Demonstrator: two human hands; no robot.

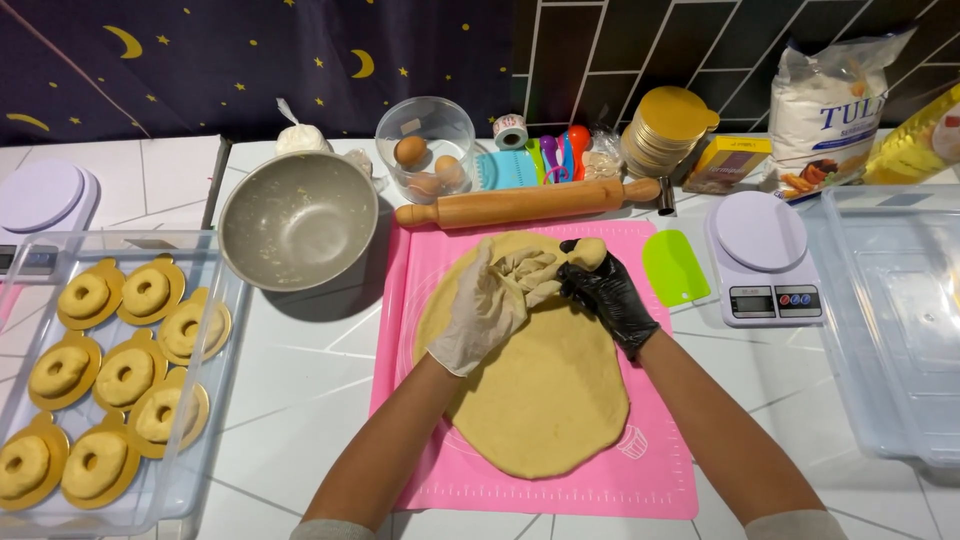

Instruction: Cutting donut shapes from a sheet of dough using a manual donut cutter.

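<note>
Nearest us, our two forearms reach up over the near edge of the pink mat (pixel 660 480), which lies flat on the white tiled worktop (pixel 300 400). On the mat lies the rolled-out dough sheet (pixel 545 400), a long pale yellow oval running from near the mat's front edge to its far edge. At the far end of the sheet our hands meet. Our left hand (pixel 488 308), in a light glove, has its grip closed around gathered folds of the dough edge, fingers curled over the bunched part. Our right hand (pixel 603 292), in a black glove, has its grip pinched on a small dough lump (pixel 588 252) at the sheet's top edge, touching the folds that the left hand holds.

Just beyond the hands a wooden rolling pin (pixel 525 203) lies across the mat's far edge. A green scraper (pixel 675 267) lies just right of the mat, and a small white kitchen scale (pixel 764 258) beside that. Left of the mat stands a metal bowl (pixel 298 220); behind it a clear bowl with eggs (pixel 424 150). At far left a clear tray (pixel 205 400) holds ring-shaped dough pieces (pixel 125 375) on gold discs. At far right sits a clear plastic tub (pixel 890 320), with a flour bag (pixel 825 105) behind the scale. Nothing lies between our hands and the dough.
</note>
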